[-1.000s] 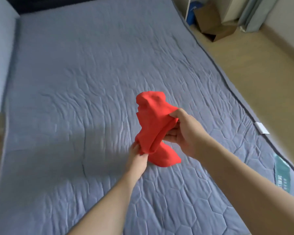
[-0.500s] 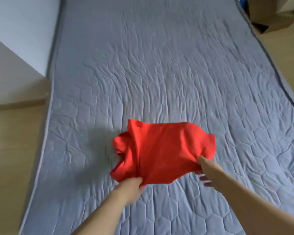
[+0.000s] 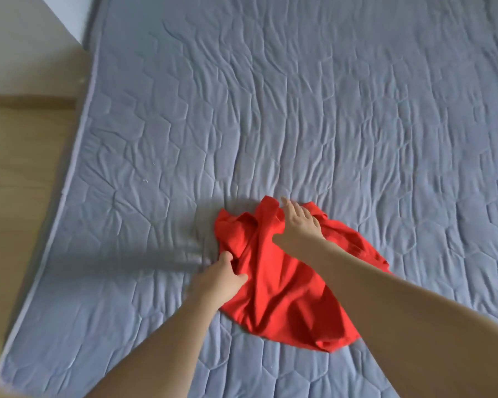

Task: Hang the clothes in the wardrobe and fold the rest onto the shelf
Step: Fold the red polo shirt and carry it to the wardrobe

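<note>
A crumpled red garment [image 3: 285, 271] is lying on the grey quilted bed [image 3: 299, 110] — the left hand [image 3: 222, 278] is pinching its near-left edge, while the right hand [image 3: 298, 222] is pressing on its far part with fingers straight — wooden floor [image 3: 20, 173] showing at left.

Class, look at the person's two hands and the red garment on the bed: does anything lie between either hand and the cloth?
Nothing does. The left hand grips the red garment at its edge, and the right hand rests directly on it.
</note>
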The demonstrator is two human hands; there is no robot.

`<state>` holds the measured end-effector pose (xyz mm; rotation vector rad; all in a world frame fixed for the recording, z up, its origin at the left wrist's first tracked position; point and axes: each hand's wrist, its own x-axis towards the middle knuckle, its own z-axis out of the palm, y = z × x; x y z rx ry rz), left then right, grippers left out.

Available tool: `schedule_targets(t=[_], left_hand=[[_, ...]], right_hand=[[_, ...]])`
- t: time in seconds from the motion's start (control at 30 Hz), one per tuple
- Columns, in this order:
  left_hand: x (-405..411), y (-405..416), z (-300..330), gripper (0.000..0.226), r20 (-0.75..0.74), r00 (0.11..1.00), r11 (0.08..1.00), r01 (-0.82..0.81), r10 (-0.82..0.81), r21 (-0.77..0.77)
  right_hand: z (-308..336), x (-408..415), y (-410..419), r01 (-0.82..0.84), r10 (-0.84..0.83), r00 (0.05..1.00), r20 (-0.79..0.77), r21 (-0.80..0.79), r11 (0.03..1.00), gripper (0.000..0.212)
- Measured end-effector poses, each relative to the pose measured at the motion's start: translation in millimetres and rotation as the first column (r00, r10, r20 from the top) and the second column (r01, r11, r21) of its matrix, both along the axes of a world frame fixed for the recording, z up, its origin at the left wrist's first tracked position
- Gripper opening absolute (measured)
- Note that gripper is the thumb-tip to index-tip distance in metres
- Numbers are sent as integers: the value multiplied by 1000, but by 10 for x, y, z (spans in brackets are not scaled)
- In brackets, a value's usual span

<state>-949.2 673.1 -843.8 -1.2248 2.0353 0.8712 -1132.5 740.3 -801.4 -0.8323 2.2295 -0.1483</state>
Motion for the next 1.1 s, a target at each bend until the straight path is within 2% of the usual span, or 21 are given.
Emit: schedule_targets(t=[0.1,0.13,0.2,0.23,0.27,0.3,0.33,0.37,0.4,0.43,0.47,0.53,0.57,0.63,0.7,0.77,0.87,0.93,0.97,1.03,1.1], left_hand=[[55,116,11,35,-52,979,980,193,-195,-36],[90,144,19,32,-99,965,971,239,-241,-28],[225,178,29,23,-137,920,929,371,-368,2],[311,177,23,23,-116,871,876,482,-478,10],[418,161,27,26,-47,794,793,608,-606,51],[521,148,64,32,32,715,713,692,-699,112],[645,121,93,37,111,644,653,732,-756,195],[755,89,115,41,174,596,620,737,-784,267],[828,40,151,42,219,546,588,738,-809,331],[842,-27,208,42,260,571,627,687,-779,368],[799,-98,259,38,288,649,707,602,-704,372],[577,-245,345,29,227,832,856,454,-507,248],[442,-305,350,26,120,885,890,435,-451,136],[150,-373,308,22,-117,933,937,325,-340,-133],[-110,-408,174,37,-351,919,967,97,-177,-234],[-330,-431,49,63,-386,923,984,-69,0,-164],[-475,-517,-174,79,-207,914,937,-340,348,75],[-489,-549,-242,68,-122,904,905,-385,410,181],[-493,-576,-230,58,-137,904,902,-369,404,224],[-486,-620,-133,36,-199,898,897,-325,392,300],[-497,-668,81,29,-244,881,882,-306,405,359]], right_hand=[[-203,59,-135,-225,232,966,-115,69,972,97],[-261,58,-153,-275,289,945,-154,107,955,92],[-293,131,-170,-300,317,932,-177,114,947,64],[-267,190,-152,-278,286,950,-126,83,957,45],[-234,232,-115,-236,237,972,4,76,969,31],[-170,319,-22,-280,260,952,160,118,953,26],[-85,407,89,-374,297,895,333,195,907,25],[13,530,220,-495,368,824,431,231,837,26],[81,622,333,-575,456,784,421,218,788,24],[102,651,424,-586,521,797,306,182,790,21],[85,637,529,-543,491,833,255,206,814,16],[50,577,599,-473,381,868,319,297,830,9],[5,501,572,-429,364,891,273,241,870,5],[-134,216,477,-285,278,958,70,104,953,26],[-186,-89,316,-37,47,997,-60,157,987,52],[-299,-338,152,18,5,989,-148,154,988,68],[-455,-562,14,-45,86,978,-191,207,977,79],[-567,-654,28,-79,123,984,-128,310,948,58],[-597,-663,62,-84,124,988,-97,339,937,46],[-583,-644,133,-53,77,995,-65,312,949,30],[-478,-673,170,-3,17,998,-59,234,972,15]])
